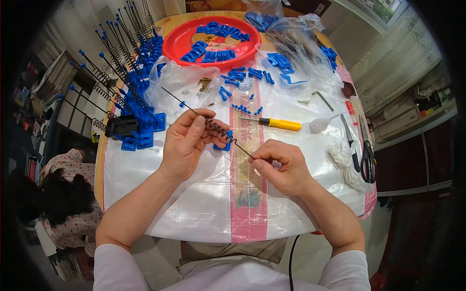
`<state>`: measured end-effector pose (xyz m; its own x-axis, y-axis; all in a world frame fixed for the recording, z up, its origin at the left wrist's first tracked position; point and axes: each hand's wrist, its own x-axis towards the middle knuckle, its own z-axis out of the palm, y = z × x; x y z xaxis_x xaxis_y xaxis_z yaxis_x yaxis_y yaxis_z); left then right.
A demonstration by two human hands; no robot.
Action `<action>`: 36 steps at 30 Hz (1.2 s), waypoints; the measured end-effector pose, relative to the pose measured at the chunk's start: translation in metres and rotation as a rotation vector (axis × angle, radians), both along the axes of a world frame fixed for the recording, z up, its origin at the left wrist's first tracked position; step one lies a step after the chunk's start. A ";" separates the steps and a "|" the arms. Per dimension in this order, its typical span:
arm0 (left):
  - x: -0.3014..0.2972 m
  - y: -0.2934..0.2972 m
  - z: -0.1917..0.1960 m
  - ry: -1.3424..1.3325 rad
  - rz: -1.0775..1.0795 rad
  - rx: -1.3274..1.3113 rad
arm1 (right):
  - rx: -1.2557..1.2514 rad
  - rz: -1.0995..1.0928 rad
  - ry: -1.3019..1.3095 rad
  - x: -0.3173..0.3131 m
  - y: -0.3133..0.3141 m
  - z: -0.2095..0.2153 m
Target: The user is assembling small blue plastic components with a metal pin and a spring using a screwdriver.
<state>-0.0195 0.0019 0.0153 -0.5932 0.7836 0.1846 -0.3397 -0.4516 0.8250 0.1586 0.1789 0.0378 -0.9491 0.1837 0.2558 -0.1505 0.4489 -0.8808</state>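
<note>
A thin black wire rod with a coiled spring section slants between my two hands above the table. My left hand is closed around its upper part, just where the coil begins, and the straight far end sticks out toward the back left. The fingertips of my right hand pinch the short straight end below the coil. Behind the coil, partly hidden by it and my left fingers, a blue plastic bracket lies on the white woven sheet.
Blue bases with upright spring rods crowd the left. A red basin holds blue parts. Beyond my hands lie brass screws, a yellow screwdriver, a hex key and scissors. A person is at the left.
</note>
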 end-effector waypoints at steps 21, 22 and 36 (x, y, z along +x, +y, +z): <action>0.006 -0.006 -0.001 0.014 -0.152 -0.002 | -0.329 0.195 -0.244 0.006 -0.001 0.002; 0.007 -0.006 -0.001 0.014 -0.171 0.001 | -0.497 0.259 -0.321 0.007 -0.002 0.003; 0.032 -0.002 0.005 -0.001 -0.312 -0.076 | -0.919 0.527 -0.549 0.002 0.002 0.003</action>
<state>0.0124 0.0003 0.0201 -0.3226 0.9391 0.1184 -0.4528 -0.2630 0.8519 0.1603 0.1810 0.0409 -0.9042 -0.3590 -0.2314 0.3700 -0.3876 -0.8443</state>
